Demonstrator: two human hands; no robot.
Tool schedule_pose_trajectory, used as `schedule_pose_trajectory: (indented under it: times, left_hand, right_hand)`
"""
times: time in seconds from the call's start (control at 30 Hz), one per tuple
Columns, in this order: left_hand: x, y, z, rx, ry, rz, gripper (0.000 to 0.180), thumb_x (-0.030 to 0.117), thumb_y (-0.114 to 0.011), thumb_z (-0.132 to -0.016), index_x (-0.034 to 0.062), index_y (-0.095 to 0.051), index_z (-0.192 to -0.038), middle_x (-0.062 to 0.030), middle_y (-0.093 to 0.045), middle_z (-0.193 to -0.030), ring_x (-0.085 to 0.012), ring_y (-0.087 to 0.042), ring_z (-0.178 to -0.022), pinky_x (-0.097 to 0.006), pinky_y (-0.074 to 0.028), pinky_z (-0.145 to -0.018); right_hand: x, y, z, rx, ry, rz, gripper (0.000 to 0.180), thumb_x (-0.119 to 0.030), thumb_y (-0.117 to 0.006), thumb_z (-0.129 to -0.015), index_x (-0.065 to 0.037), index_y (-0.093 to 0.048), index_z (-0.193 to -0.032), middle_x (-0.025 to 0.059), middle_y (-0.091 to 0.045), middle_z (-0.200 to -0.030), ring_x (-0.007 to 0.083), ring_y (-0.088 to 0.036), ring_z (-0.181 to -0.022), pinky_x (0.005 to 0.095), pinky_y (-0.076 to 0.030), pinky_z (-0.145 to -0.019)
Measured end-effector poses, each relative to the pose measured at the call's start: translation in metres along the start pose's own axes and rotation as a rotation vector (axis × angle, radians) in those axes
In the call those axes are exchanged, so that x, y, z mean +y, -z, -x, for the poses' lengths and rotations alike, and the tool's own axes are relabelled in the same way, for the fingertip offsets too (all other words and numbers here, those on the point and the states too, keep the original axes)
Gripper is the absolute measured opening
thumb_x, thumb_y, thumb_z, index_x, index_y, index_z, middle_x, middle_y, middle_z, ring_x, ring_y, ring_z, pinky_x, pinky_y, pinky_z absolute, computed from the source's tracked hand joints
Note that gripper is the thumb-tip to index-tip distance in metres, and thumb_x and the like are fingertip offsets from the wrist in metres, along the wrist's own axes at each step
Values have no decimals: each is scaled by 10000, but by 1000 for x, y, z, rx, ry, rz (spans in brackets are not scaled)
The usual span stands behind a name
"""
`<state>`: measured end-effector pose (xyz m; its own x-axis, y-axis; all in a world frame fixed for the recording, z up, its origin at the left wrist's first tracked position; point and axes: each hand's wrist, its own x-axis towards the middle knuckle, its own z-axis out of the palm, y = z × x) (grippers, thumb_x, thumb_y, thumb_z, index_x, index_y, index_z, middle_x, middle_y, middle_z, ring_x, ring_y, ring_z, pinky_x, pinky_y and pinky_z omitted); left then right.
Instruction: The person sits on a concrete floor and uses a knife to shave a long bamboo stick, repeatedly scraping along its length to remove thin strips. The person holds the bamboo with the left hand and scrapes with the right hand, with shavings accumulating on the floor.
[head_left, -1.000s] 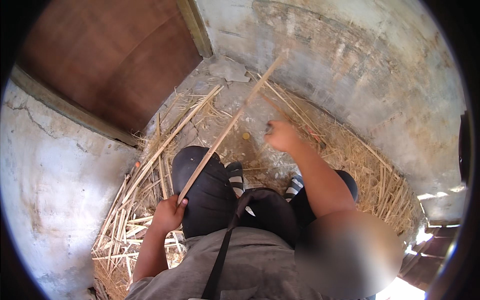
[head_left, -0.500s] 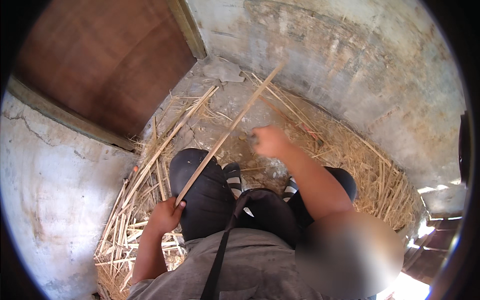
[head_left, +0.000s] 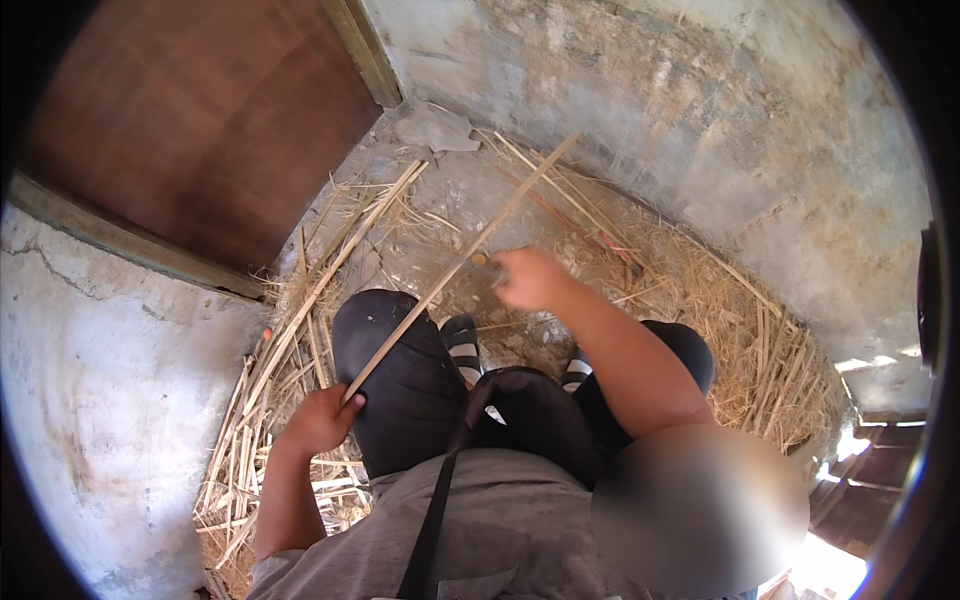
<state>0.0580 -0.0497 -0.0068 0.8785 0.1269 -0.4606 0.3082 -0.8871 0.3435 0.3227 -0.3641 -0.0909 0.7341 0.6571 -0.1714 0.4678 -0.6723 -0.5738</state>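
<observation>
You can read no text, label, brand, number or sign anywhere in your view. The faint reddish marks (head_left: pixel 770 216) on the stained plaster wall (head_left: pixel 690 110) ahead of you are too indistinct to make out as writing.

Through one head-worn fisheye, we look steeply down over the grey shirt (head_left: pixel 500 510).
From above and close to the shirt, we face forward past it: the left hand (head_left: pixel 318 420) and the right hand (head_left: pixel 530 280) are a little farther off, ahead of the shirt, then the floor (head_left: pixel 465 192), and farthest ahead of it the pale wall (head_left: pixel 690 130), seen slantwise. Our wide lens bends straight edges near the border of our view.
</observation>
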Motion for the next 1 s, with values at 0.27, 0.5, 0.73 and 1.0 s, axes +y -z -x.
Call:
schedule_pose_trajectory:
  times: [0.27, 0.5, 0.73, 1.0]
  left_hand:
    - [10, 3, 2, 22, 70, 86, 386, 358, -592, -1019, -16, -623, -928, -286, -668, -852, -492, -645, -867, -529, -489, -776]
    - [7, -3, 4, 30, 80, 152, 383, 360, -575, -1032, -16, -628, -978, -285, -667, -845, -486, -650, -869, -508, -497, -774]
    - [6, -7, 6, 60, 59, 138, 393, 364, -576, -1035, -19, -627, -960, -274, -668, -844, -469, -658, -836, -497, -499, -752]
    - [16, -8, 11, 115, 75, 150, 393, 370, -597, -1026, -10, -628, -932, -271, -664, -816, -478, -657, -821, -511, -497, -730]
  right_hand:
    - [37, 28, -5, 33, -416, -437, 524, -244, -682, -785, 47, -671, -1222, 272, -711, -1118, 455, -673, -1034, 479, -543, -922]
    - [8, 25, 0, 265, -251, -188, 472, -222, -691, -800, 25, -668, -1202, 267, -711, -1097, 434, -681, -1027, 466, -552, -897]
    - [0, 43, 14, 113, -152, 41, 438, -267, -716, -832, -80, -682, -1226, 241, -720, -1047, 406, -692, -1020, 504, -562, -873]
    - [-7, 3, 1, 219, 133, -360, 515, -307, -817, -811, -82, -632, -1236, 175, -726, -962, 352, -706, -903, 448, -544, -819]
